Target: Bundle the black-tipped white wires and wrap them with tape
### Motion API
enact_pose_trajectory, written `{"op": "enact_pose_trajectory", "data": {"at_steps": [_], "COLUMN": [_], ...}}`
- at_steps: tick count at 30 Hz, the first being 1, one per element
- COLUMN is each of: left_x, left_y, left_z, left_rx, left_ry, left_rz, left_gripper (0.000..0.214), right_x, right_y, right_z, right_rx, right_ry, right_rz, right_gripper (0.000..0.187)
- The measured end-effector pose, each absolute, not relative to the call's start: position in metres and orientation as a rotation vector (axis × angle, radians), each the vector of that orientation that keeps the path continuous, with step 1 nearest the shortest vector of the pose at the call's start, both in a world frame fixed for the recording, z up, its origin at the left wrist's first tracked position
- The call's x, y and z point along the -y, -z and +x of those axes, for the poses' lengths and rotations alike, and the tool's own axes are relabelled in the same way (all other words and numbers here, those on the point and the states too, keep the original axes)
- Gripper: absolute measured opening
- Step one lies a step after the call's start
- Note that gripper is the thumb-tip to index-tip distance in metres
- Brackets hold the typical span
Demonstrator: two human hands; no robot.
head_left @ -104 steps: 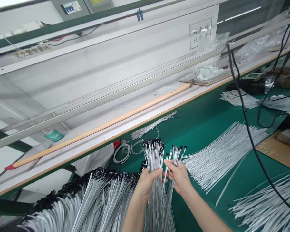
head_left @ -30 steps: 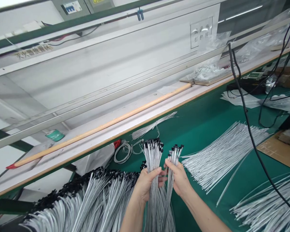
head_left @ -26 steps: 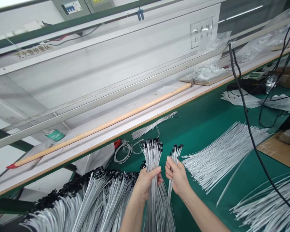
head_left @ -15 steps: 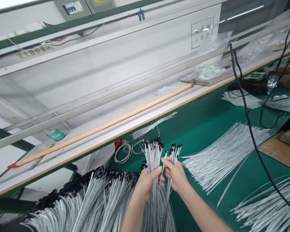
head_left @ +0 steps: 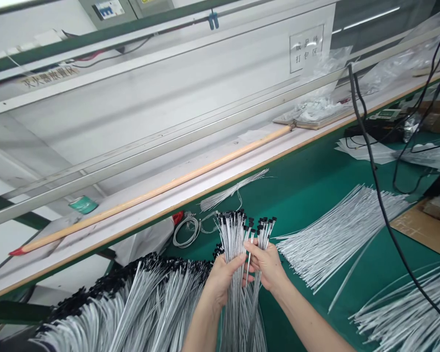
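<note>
Upright in my left hand is a thick bundle of grey wires with black connectors at their top ends. The left thumb presses across the front of it. My right hand closes round a smaller bunch of the same wires. Between its thumb and fingertips, one or two single wires stand at the edge of the left bundle. The two hands are side by side, and their fingers nearly meet behind the wires. Below, the wires hang down out of view.
A large pile of connector-tipped wires fills the lower left. Loose grey wires lie on the green table at right, with more wires nearer. Behind are a coiled cable and a tied bundle. A black cable hangs at right.
My right thumb and fingertips have shifted slightly left against the left bundle. Another connector-tipped wire now stands apart between the two bunches. My left hand has stayed in place.
</note>
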State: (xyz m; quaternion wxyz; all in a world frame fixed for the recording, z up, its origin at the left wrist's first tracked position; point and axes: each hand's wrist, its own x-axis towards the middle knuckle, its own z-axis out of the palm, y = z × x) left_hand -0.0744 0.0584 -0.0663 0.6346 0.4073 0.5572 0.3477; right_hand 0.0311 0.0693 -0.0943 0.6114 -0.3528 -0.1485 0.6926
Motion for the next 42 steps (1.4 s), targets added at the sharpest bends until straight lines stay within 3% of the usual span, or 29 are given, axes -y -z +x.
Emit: {"op": "enact_pose_trajectory", "data": {"at_steps": [24, 42], "left_x": [-0.061, -0.059], "left_y": [0.067, 0.071], "left_z": [-0.077, -0.073], "left_rx": [-1.345, -1.338], "left_ry": [-0.898, -0.861], "left_rz": [0.862, 0.861], "left_gripper": [0.026, 0.028], "right_x": [-0.068, -0.073], "right_y": [0.107, 0.099], "right_z": [0.039, 0.027], "right_rx": [0.312, 0.277], "right_ry": [-1.597, -1.615], "right_rz": [-0.636, -0.700], "right_gripper": [0.034, 0.034]}}
